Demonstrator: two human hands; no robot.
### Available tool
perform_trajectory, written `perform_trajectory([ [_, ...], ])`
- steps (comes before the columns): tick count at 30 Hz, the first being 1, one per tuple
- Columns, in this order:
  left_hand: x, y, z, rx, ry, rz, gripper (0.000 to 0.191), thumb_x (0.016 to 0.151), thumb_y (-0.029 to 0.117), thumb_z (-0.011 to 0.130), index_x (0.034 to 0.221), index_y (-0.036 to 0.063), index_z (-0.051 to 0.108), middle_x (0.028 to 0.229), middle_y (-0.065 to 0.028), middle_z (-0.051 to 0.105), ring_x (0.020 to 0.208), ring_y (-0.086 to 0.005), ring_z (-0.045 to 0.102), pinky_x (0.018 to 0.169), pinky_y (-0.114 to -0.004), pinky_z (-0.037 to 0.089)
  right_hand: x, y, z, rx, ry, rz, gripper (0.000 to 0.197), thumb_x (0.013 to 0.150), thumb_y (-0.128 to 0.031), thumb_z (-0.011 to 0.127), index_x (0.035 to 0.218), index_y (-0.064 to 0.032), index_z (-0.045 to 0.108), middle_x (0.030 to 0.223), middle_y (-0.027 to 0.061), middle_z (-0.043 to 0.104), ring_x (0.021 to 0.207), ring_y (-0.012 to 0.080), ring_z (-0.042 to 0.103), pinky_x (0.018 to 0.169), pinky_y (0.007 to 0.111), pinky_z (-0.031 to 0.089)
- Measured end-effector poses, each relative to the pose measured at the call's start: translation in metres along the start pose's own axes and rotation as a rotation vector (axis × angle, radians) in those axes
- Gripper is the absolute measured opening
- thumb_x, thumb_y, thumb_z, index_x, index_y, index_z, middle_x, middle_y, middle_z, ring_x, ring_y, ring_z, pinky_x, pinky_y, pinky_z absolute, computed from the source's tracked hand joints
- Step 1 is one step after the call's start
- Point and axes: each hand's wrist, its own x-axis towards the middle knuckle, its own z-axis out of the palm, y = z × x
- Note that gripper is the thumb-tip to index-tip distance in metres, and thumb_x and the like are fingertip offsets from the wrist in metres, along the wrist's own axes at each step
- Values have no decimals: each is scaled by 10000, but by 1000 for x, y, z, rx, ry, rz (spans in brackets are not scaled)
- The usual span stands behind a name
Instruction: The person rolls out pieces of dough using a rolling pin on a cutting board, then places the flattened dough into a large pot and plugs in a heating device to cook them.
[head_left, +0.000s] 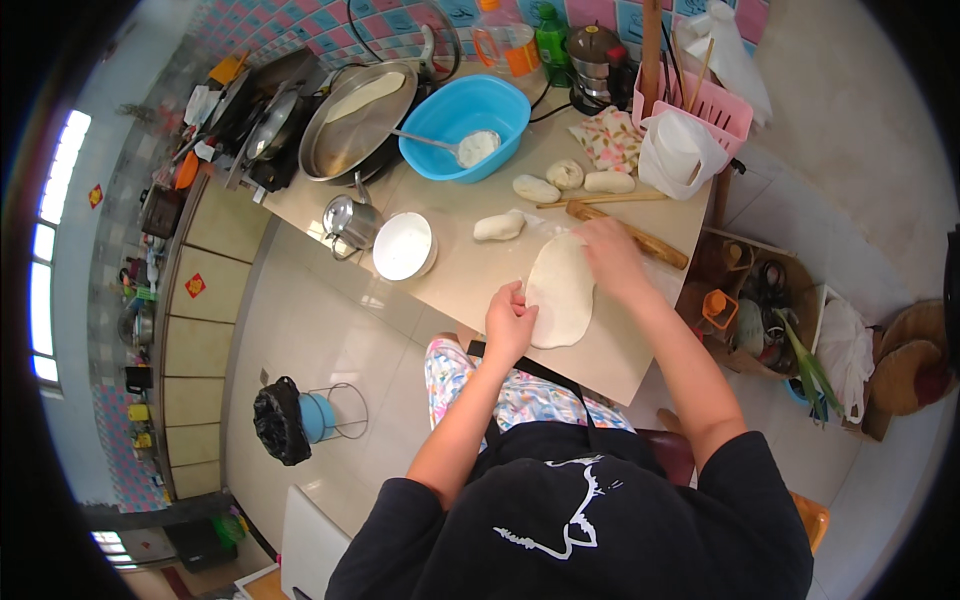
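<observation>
A flat oval sheet of dough (561, 296) lies on the countertop before me. My left hand (511, 319) pinches its left edge between thumb and fingers. At its upper right edge is my right hand (613, 255), fingers bent down; whether they grip the dough is hidden. A wooden rolling pin (660, 246) lies slantwise just beyond that hand. One dough piece (499, 226) rests left of the sheet, and three more, among them a rounded lump (565, 174), lie farther back behind a thin wooden stick (607, 199). A long dough strip (365, 97) lies in a metal pan (311, 161).
A blue basin (426, 165) holds a ladle with white flour-like powder. A white bowl (405, 246) and metal pot (351, 221) stand near the counter's left edge. A pink basket (731, 124), floral cloth (609, 139) and moka-style pot (596, 67) are at the back.
</observation>
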Motion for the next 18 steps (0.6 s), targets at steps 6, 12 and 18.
perform_trajectory([
  [6,6,14,3,92,-28,-78,513,666,81,724,1136,-33,552,724,-77,590,680,-209,587,652,-327,502,31,-7,32,-28,-376,-47,303,729,-59,639,1028,-32,595,1126,135,561,1068,332,497,915,400,418],
  [12,2,4,11,261,73,64,454,640,122,748,1041,-22,593,786,-114,581,777,-274,584,714,-375,476,39,-7,23,-179,-402,-57,111,732,-18,583,836,-34,619,970,156,605,974,333,546,803,408,469],
  [18,-10,6,6,202,145,117,405,630,123,756,979,-7,598,876,-127,552,851,-290,535,780,-375,444,20,-42,-46,257,-548,90,80,767,-47,594,835,-10,573,834,177,629,806,347,596,711,395,475],
])
